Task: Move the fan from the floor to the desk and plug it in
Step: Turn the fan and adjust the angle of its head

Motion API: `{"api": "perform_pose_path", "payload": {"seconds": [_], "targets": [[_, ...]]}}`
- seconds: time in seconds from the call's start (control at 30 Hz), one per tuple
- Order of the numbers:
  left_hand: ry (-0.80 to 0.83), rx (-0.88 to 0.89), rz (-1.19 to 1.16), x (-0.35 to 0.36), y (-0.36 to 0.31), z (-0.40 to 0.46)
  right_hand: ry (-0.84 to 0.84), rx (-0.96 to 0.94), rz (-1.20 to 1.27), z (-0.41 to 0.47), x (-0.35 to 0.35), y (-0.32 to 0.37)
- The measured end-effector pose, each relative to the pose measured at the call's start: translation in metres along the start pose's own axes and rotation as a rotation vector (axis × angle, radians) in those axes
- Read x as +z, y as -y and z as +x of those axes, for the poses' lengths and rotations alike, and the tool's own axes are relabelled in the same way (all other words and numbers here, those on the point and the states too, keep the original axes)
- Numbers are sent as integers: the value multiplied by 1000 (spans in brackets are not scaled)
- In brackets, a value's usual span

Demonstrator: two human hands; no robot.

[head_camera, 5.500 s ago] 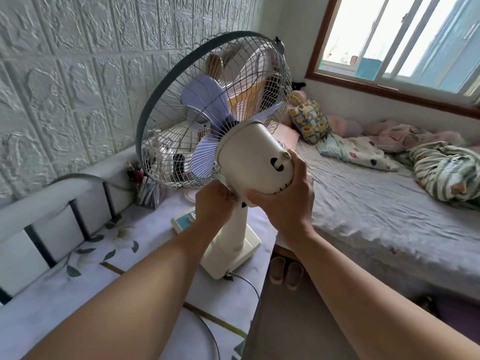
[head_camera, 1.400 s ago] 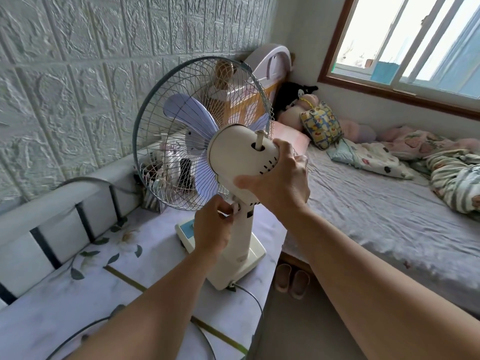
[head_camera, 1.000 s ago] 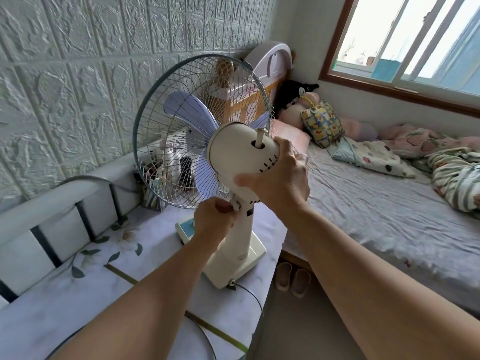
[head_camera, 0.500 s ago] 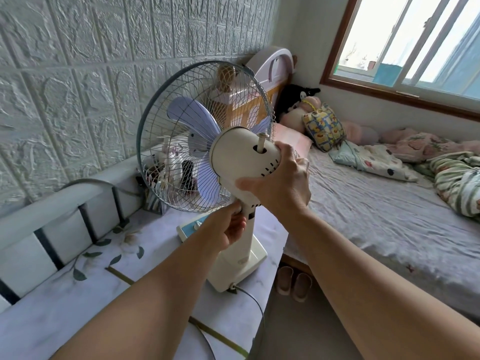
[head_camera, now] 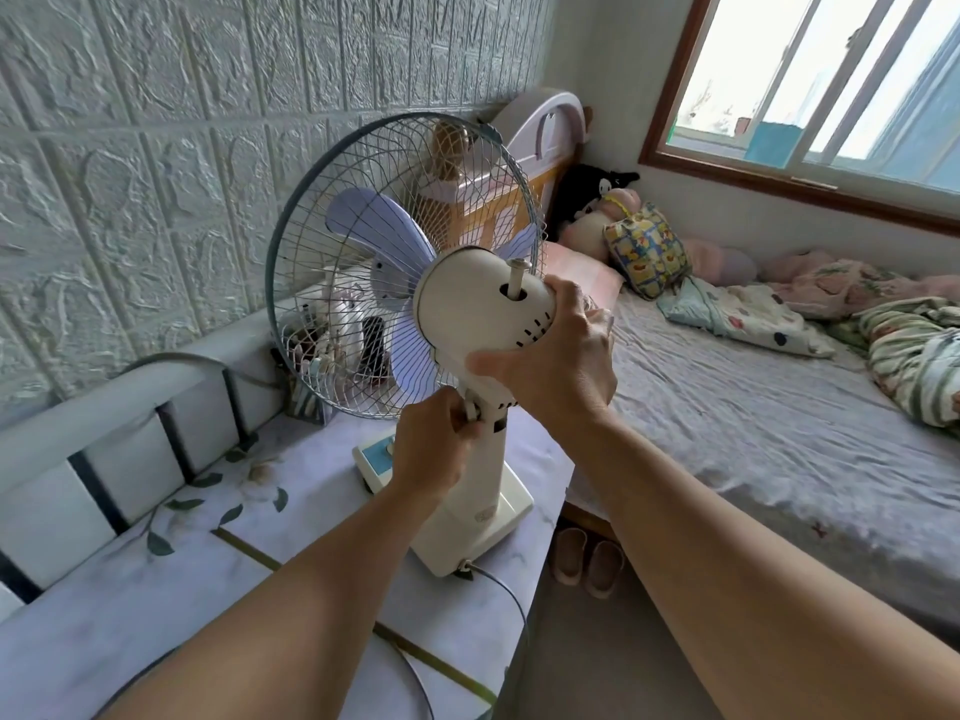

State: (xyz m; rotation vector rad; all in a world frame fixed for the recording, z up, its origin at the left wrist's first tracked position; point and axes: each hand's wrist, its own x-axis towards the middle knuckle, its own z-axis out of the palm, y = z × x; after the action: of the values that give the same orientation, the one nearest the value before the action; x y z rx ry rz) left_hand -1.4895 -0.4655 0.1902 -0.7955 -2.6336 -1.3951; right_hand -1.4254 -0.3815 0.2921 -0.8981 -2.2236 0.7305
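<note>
My left hand's fingers (head_camera: 457, 413) pinch the neck knob; my right hand (head_camera: 561, 361) cups the motor housing. The fan (head_camera: 467, 324) stands upright mid-frame on the surface (head_camera: 156, 589), its cord (head_camera: 506, 589) trailing toward the lower frame, nearer my right.

A: Logging colours. The cream plastic desk fan (head_camera: 470, 324) is showing pale lilac blades (head_camera: 382, 226) behind a silvery wire cage with a grey-blue rim (head_camera: 270, 283); a light blue control panel (head_camera: 378, 454) is sitting on its base.

B: Desk surface?

A: The white marbled desk top (head_camera: 156, 605) is carrying a green leaf print and a gold stripe. The wall of pale grey-green embossed brick panels (head_camera: 156, 148) is reading uniform.

B: Bed side?

A: The lilac-grey wrinkled bedsheet (head_camera: 753, 433) is lying plain. The yellow cartoon-print cushion (head_camera: 647, 249) is showing blue patches, and the green-and-white striped blanket (head_camera: 919, 366) is bunching. The brown wooden window frame (head_camera: 727, 174) is looking reddish.
</note>
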Motion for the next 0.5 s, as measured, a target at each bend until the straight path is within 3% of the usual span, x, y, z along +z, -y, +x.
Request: {"api": "perform_pose_path", "payload": {"seconds": [0.33, 0.5], "targets": [[-83, 188, 149, 2, 8, 0, -8, 14, 11, 1, 2, -1], [-94, 189, 147, 4, 8, 0, -9, 20, 12, 3, 2, -2]]}}
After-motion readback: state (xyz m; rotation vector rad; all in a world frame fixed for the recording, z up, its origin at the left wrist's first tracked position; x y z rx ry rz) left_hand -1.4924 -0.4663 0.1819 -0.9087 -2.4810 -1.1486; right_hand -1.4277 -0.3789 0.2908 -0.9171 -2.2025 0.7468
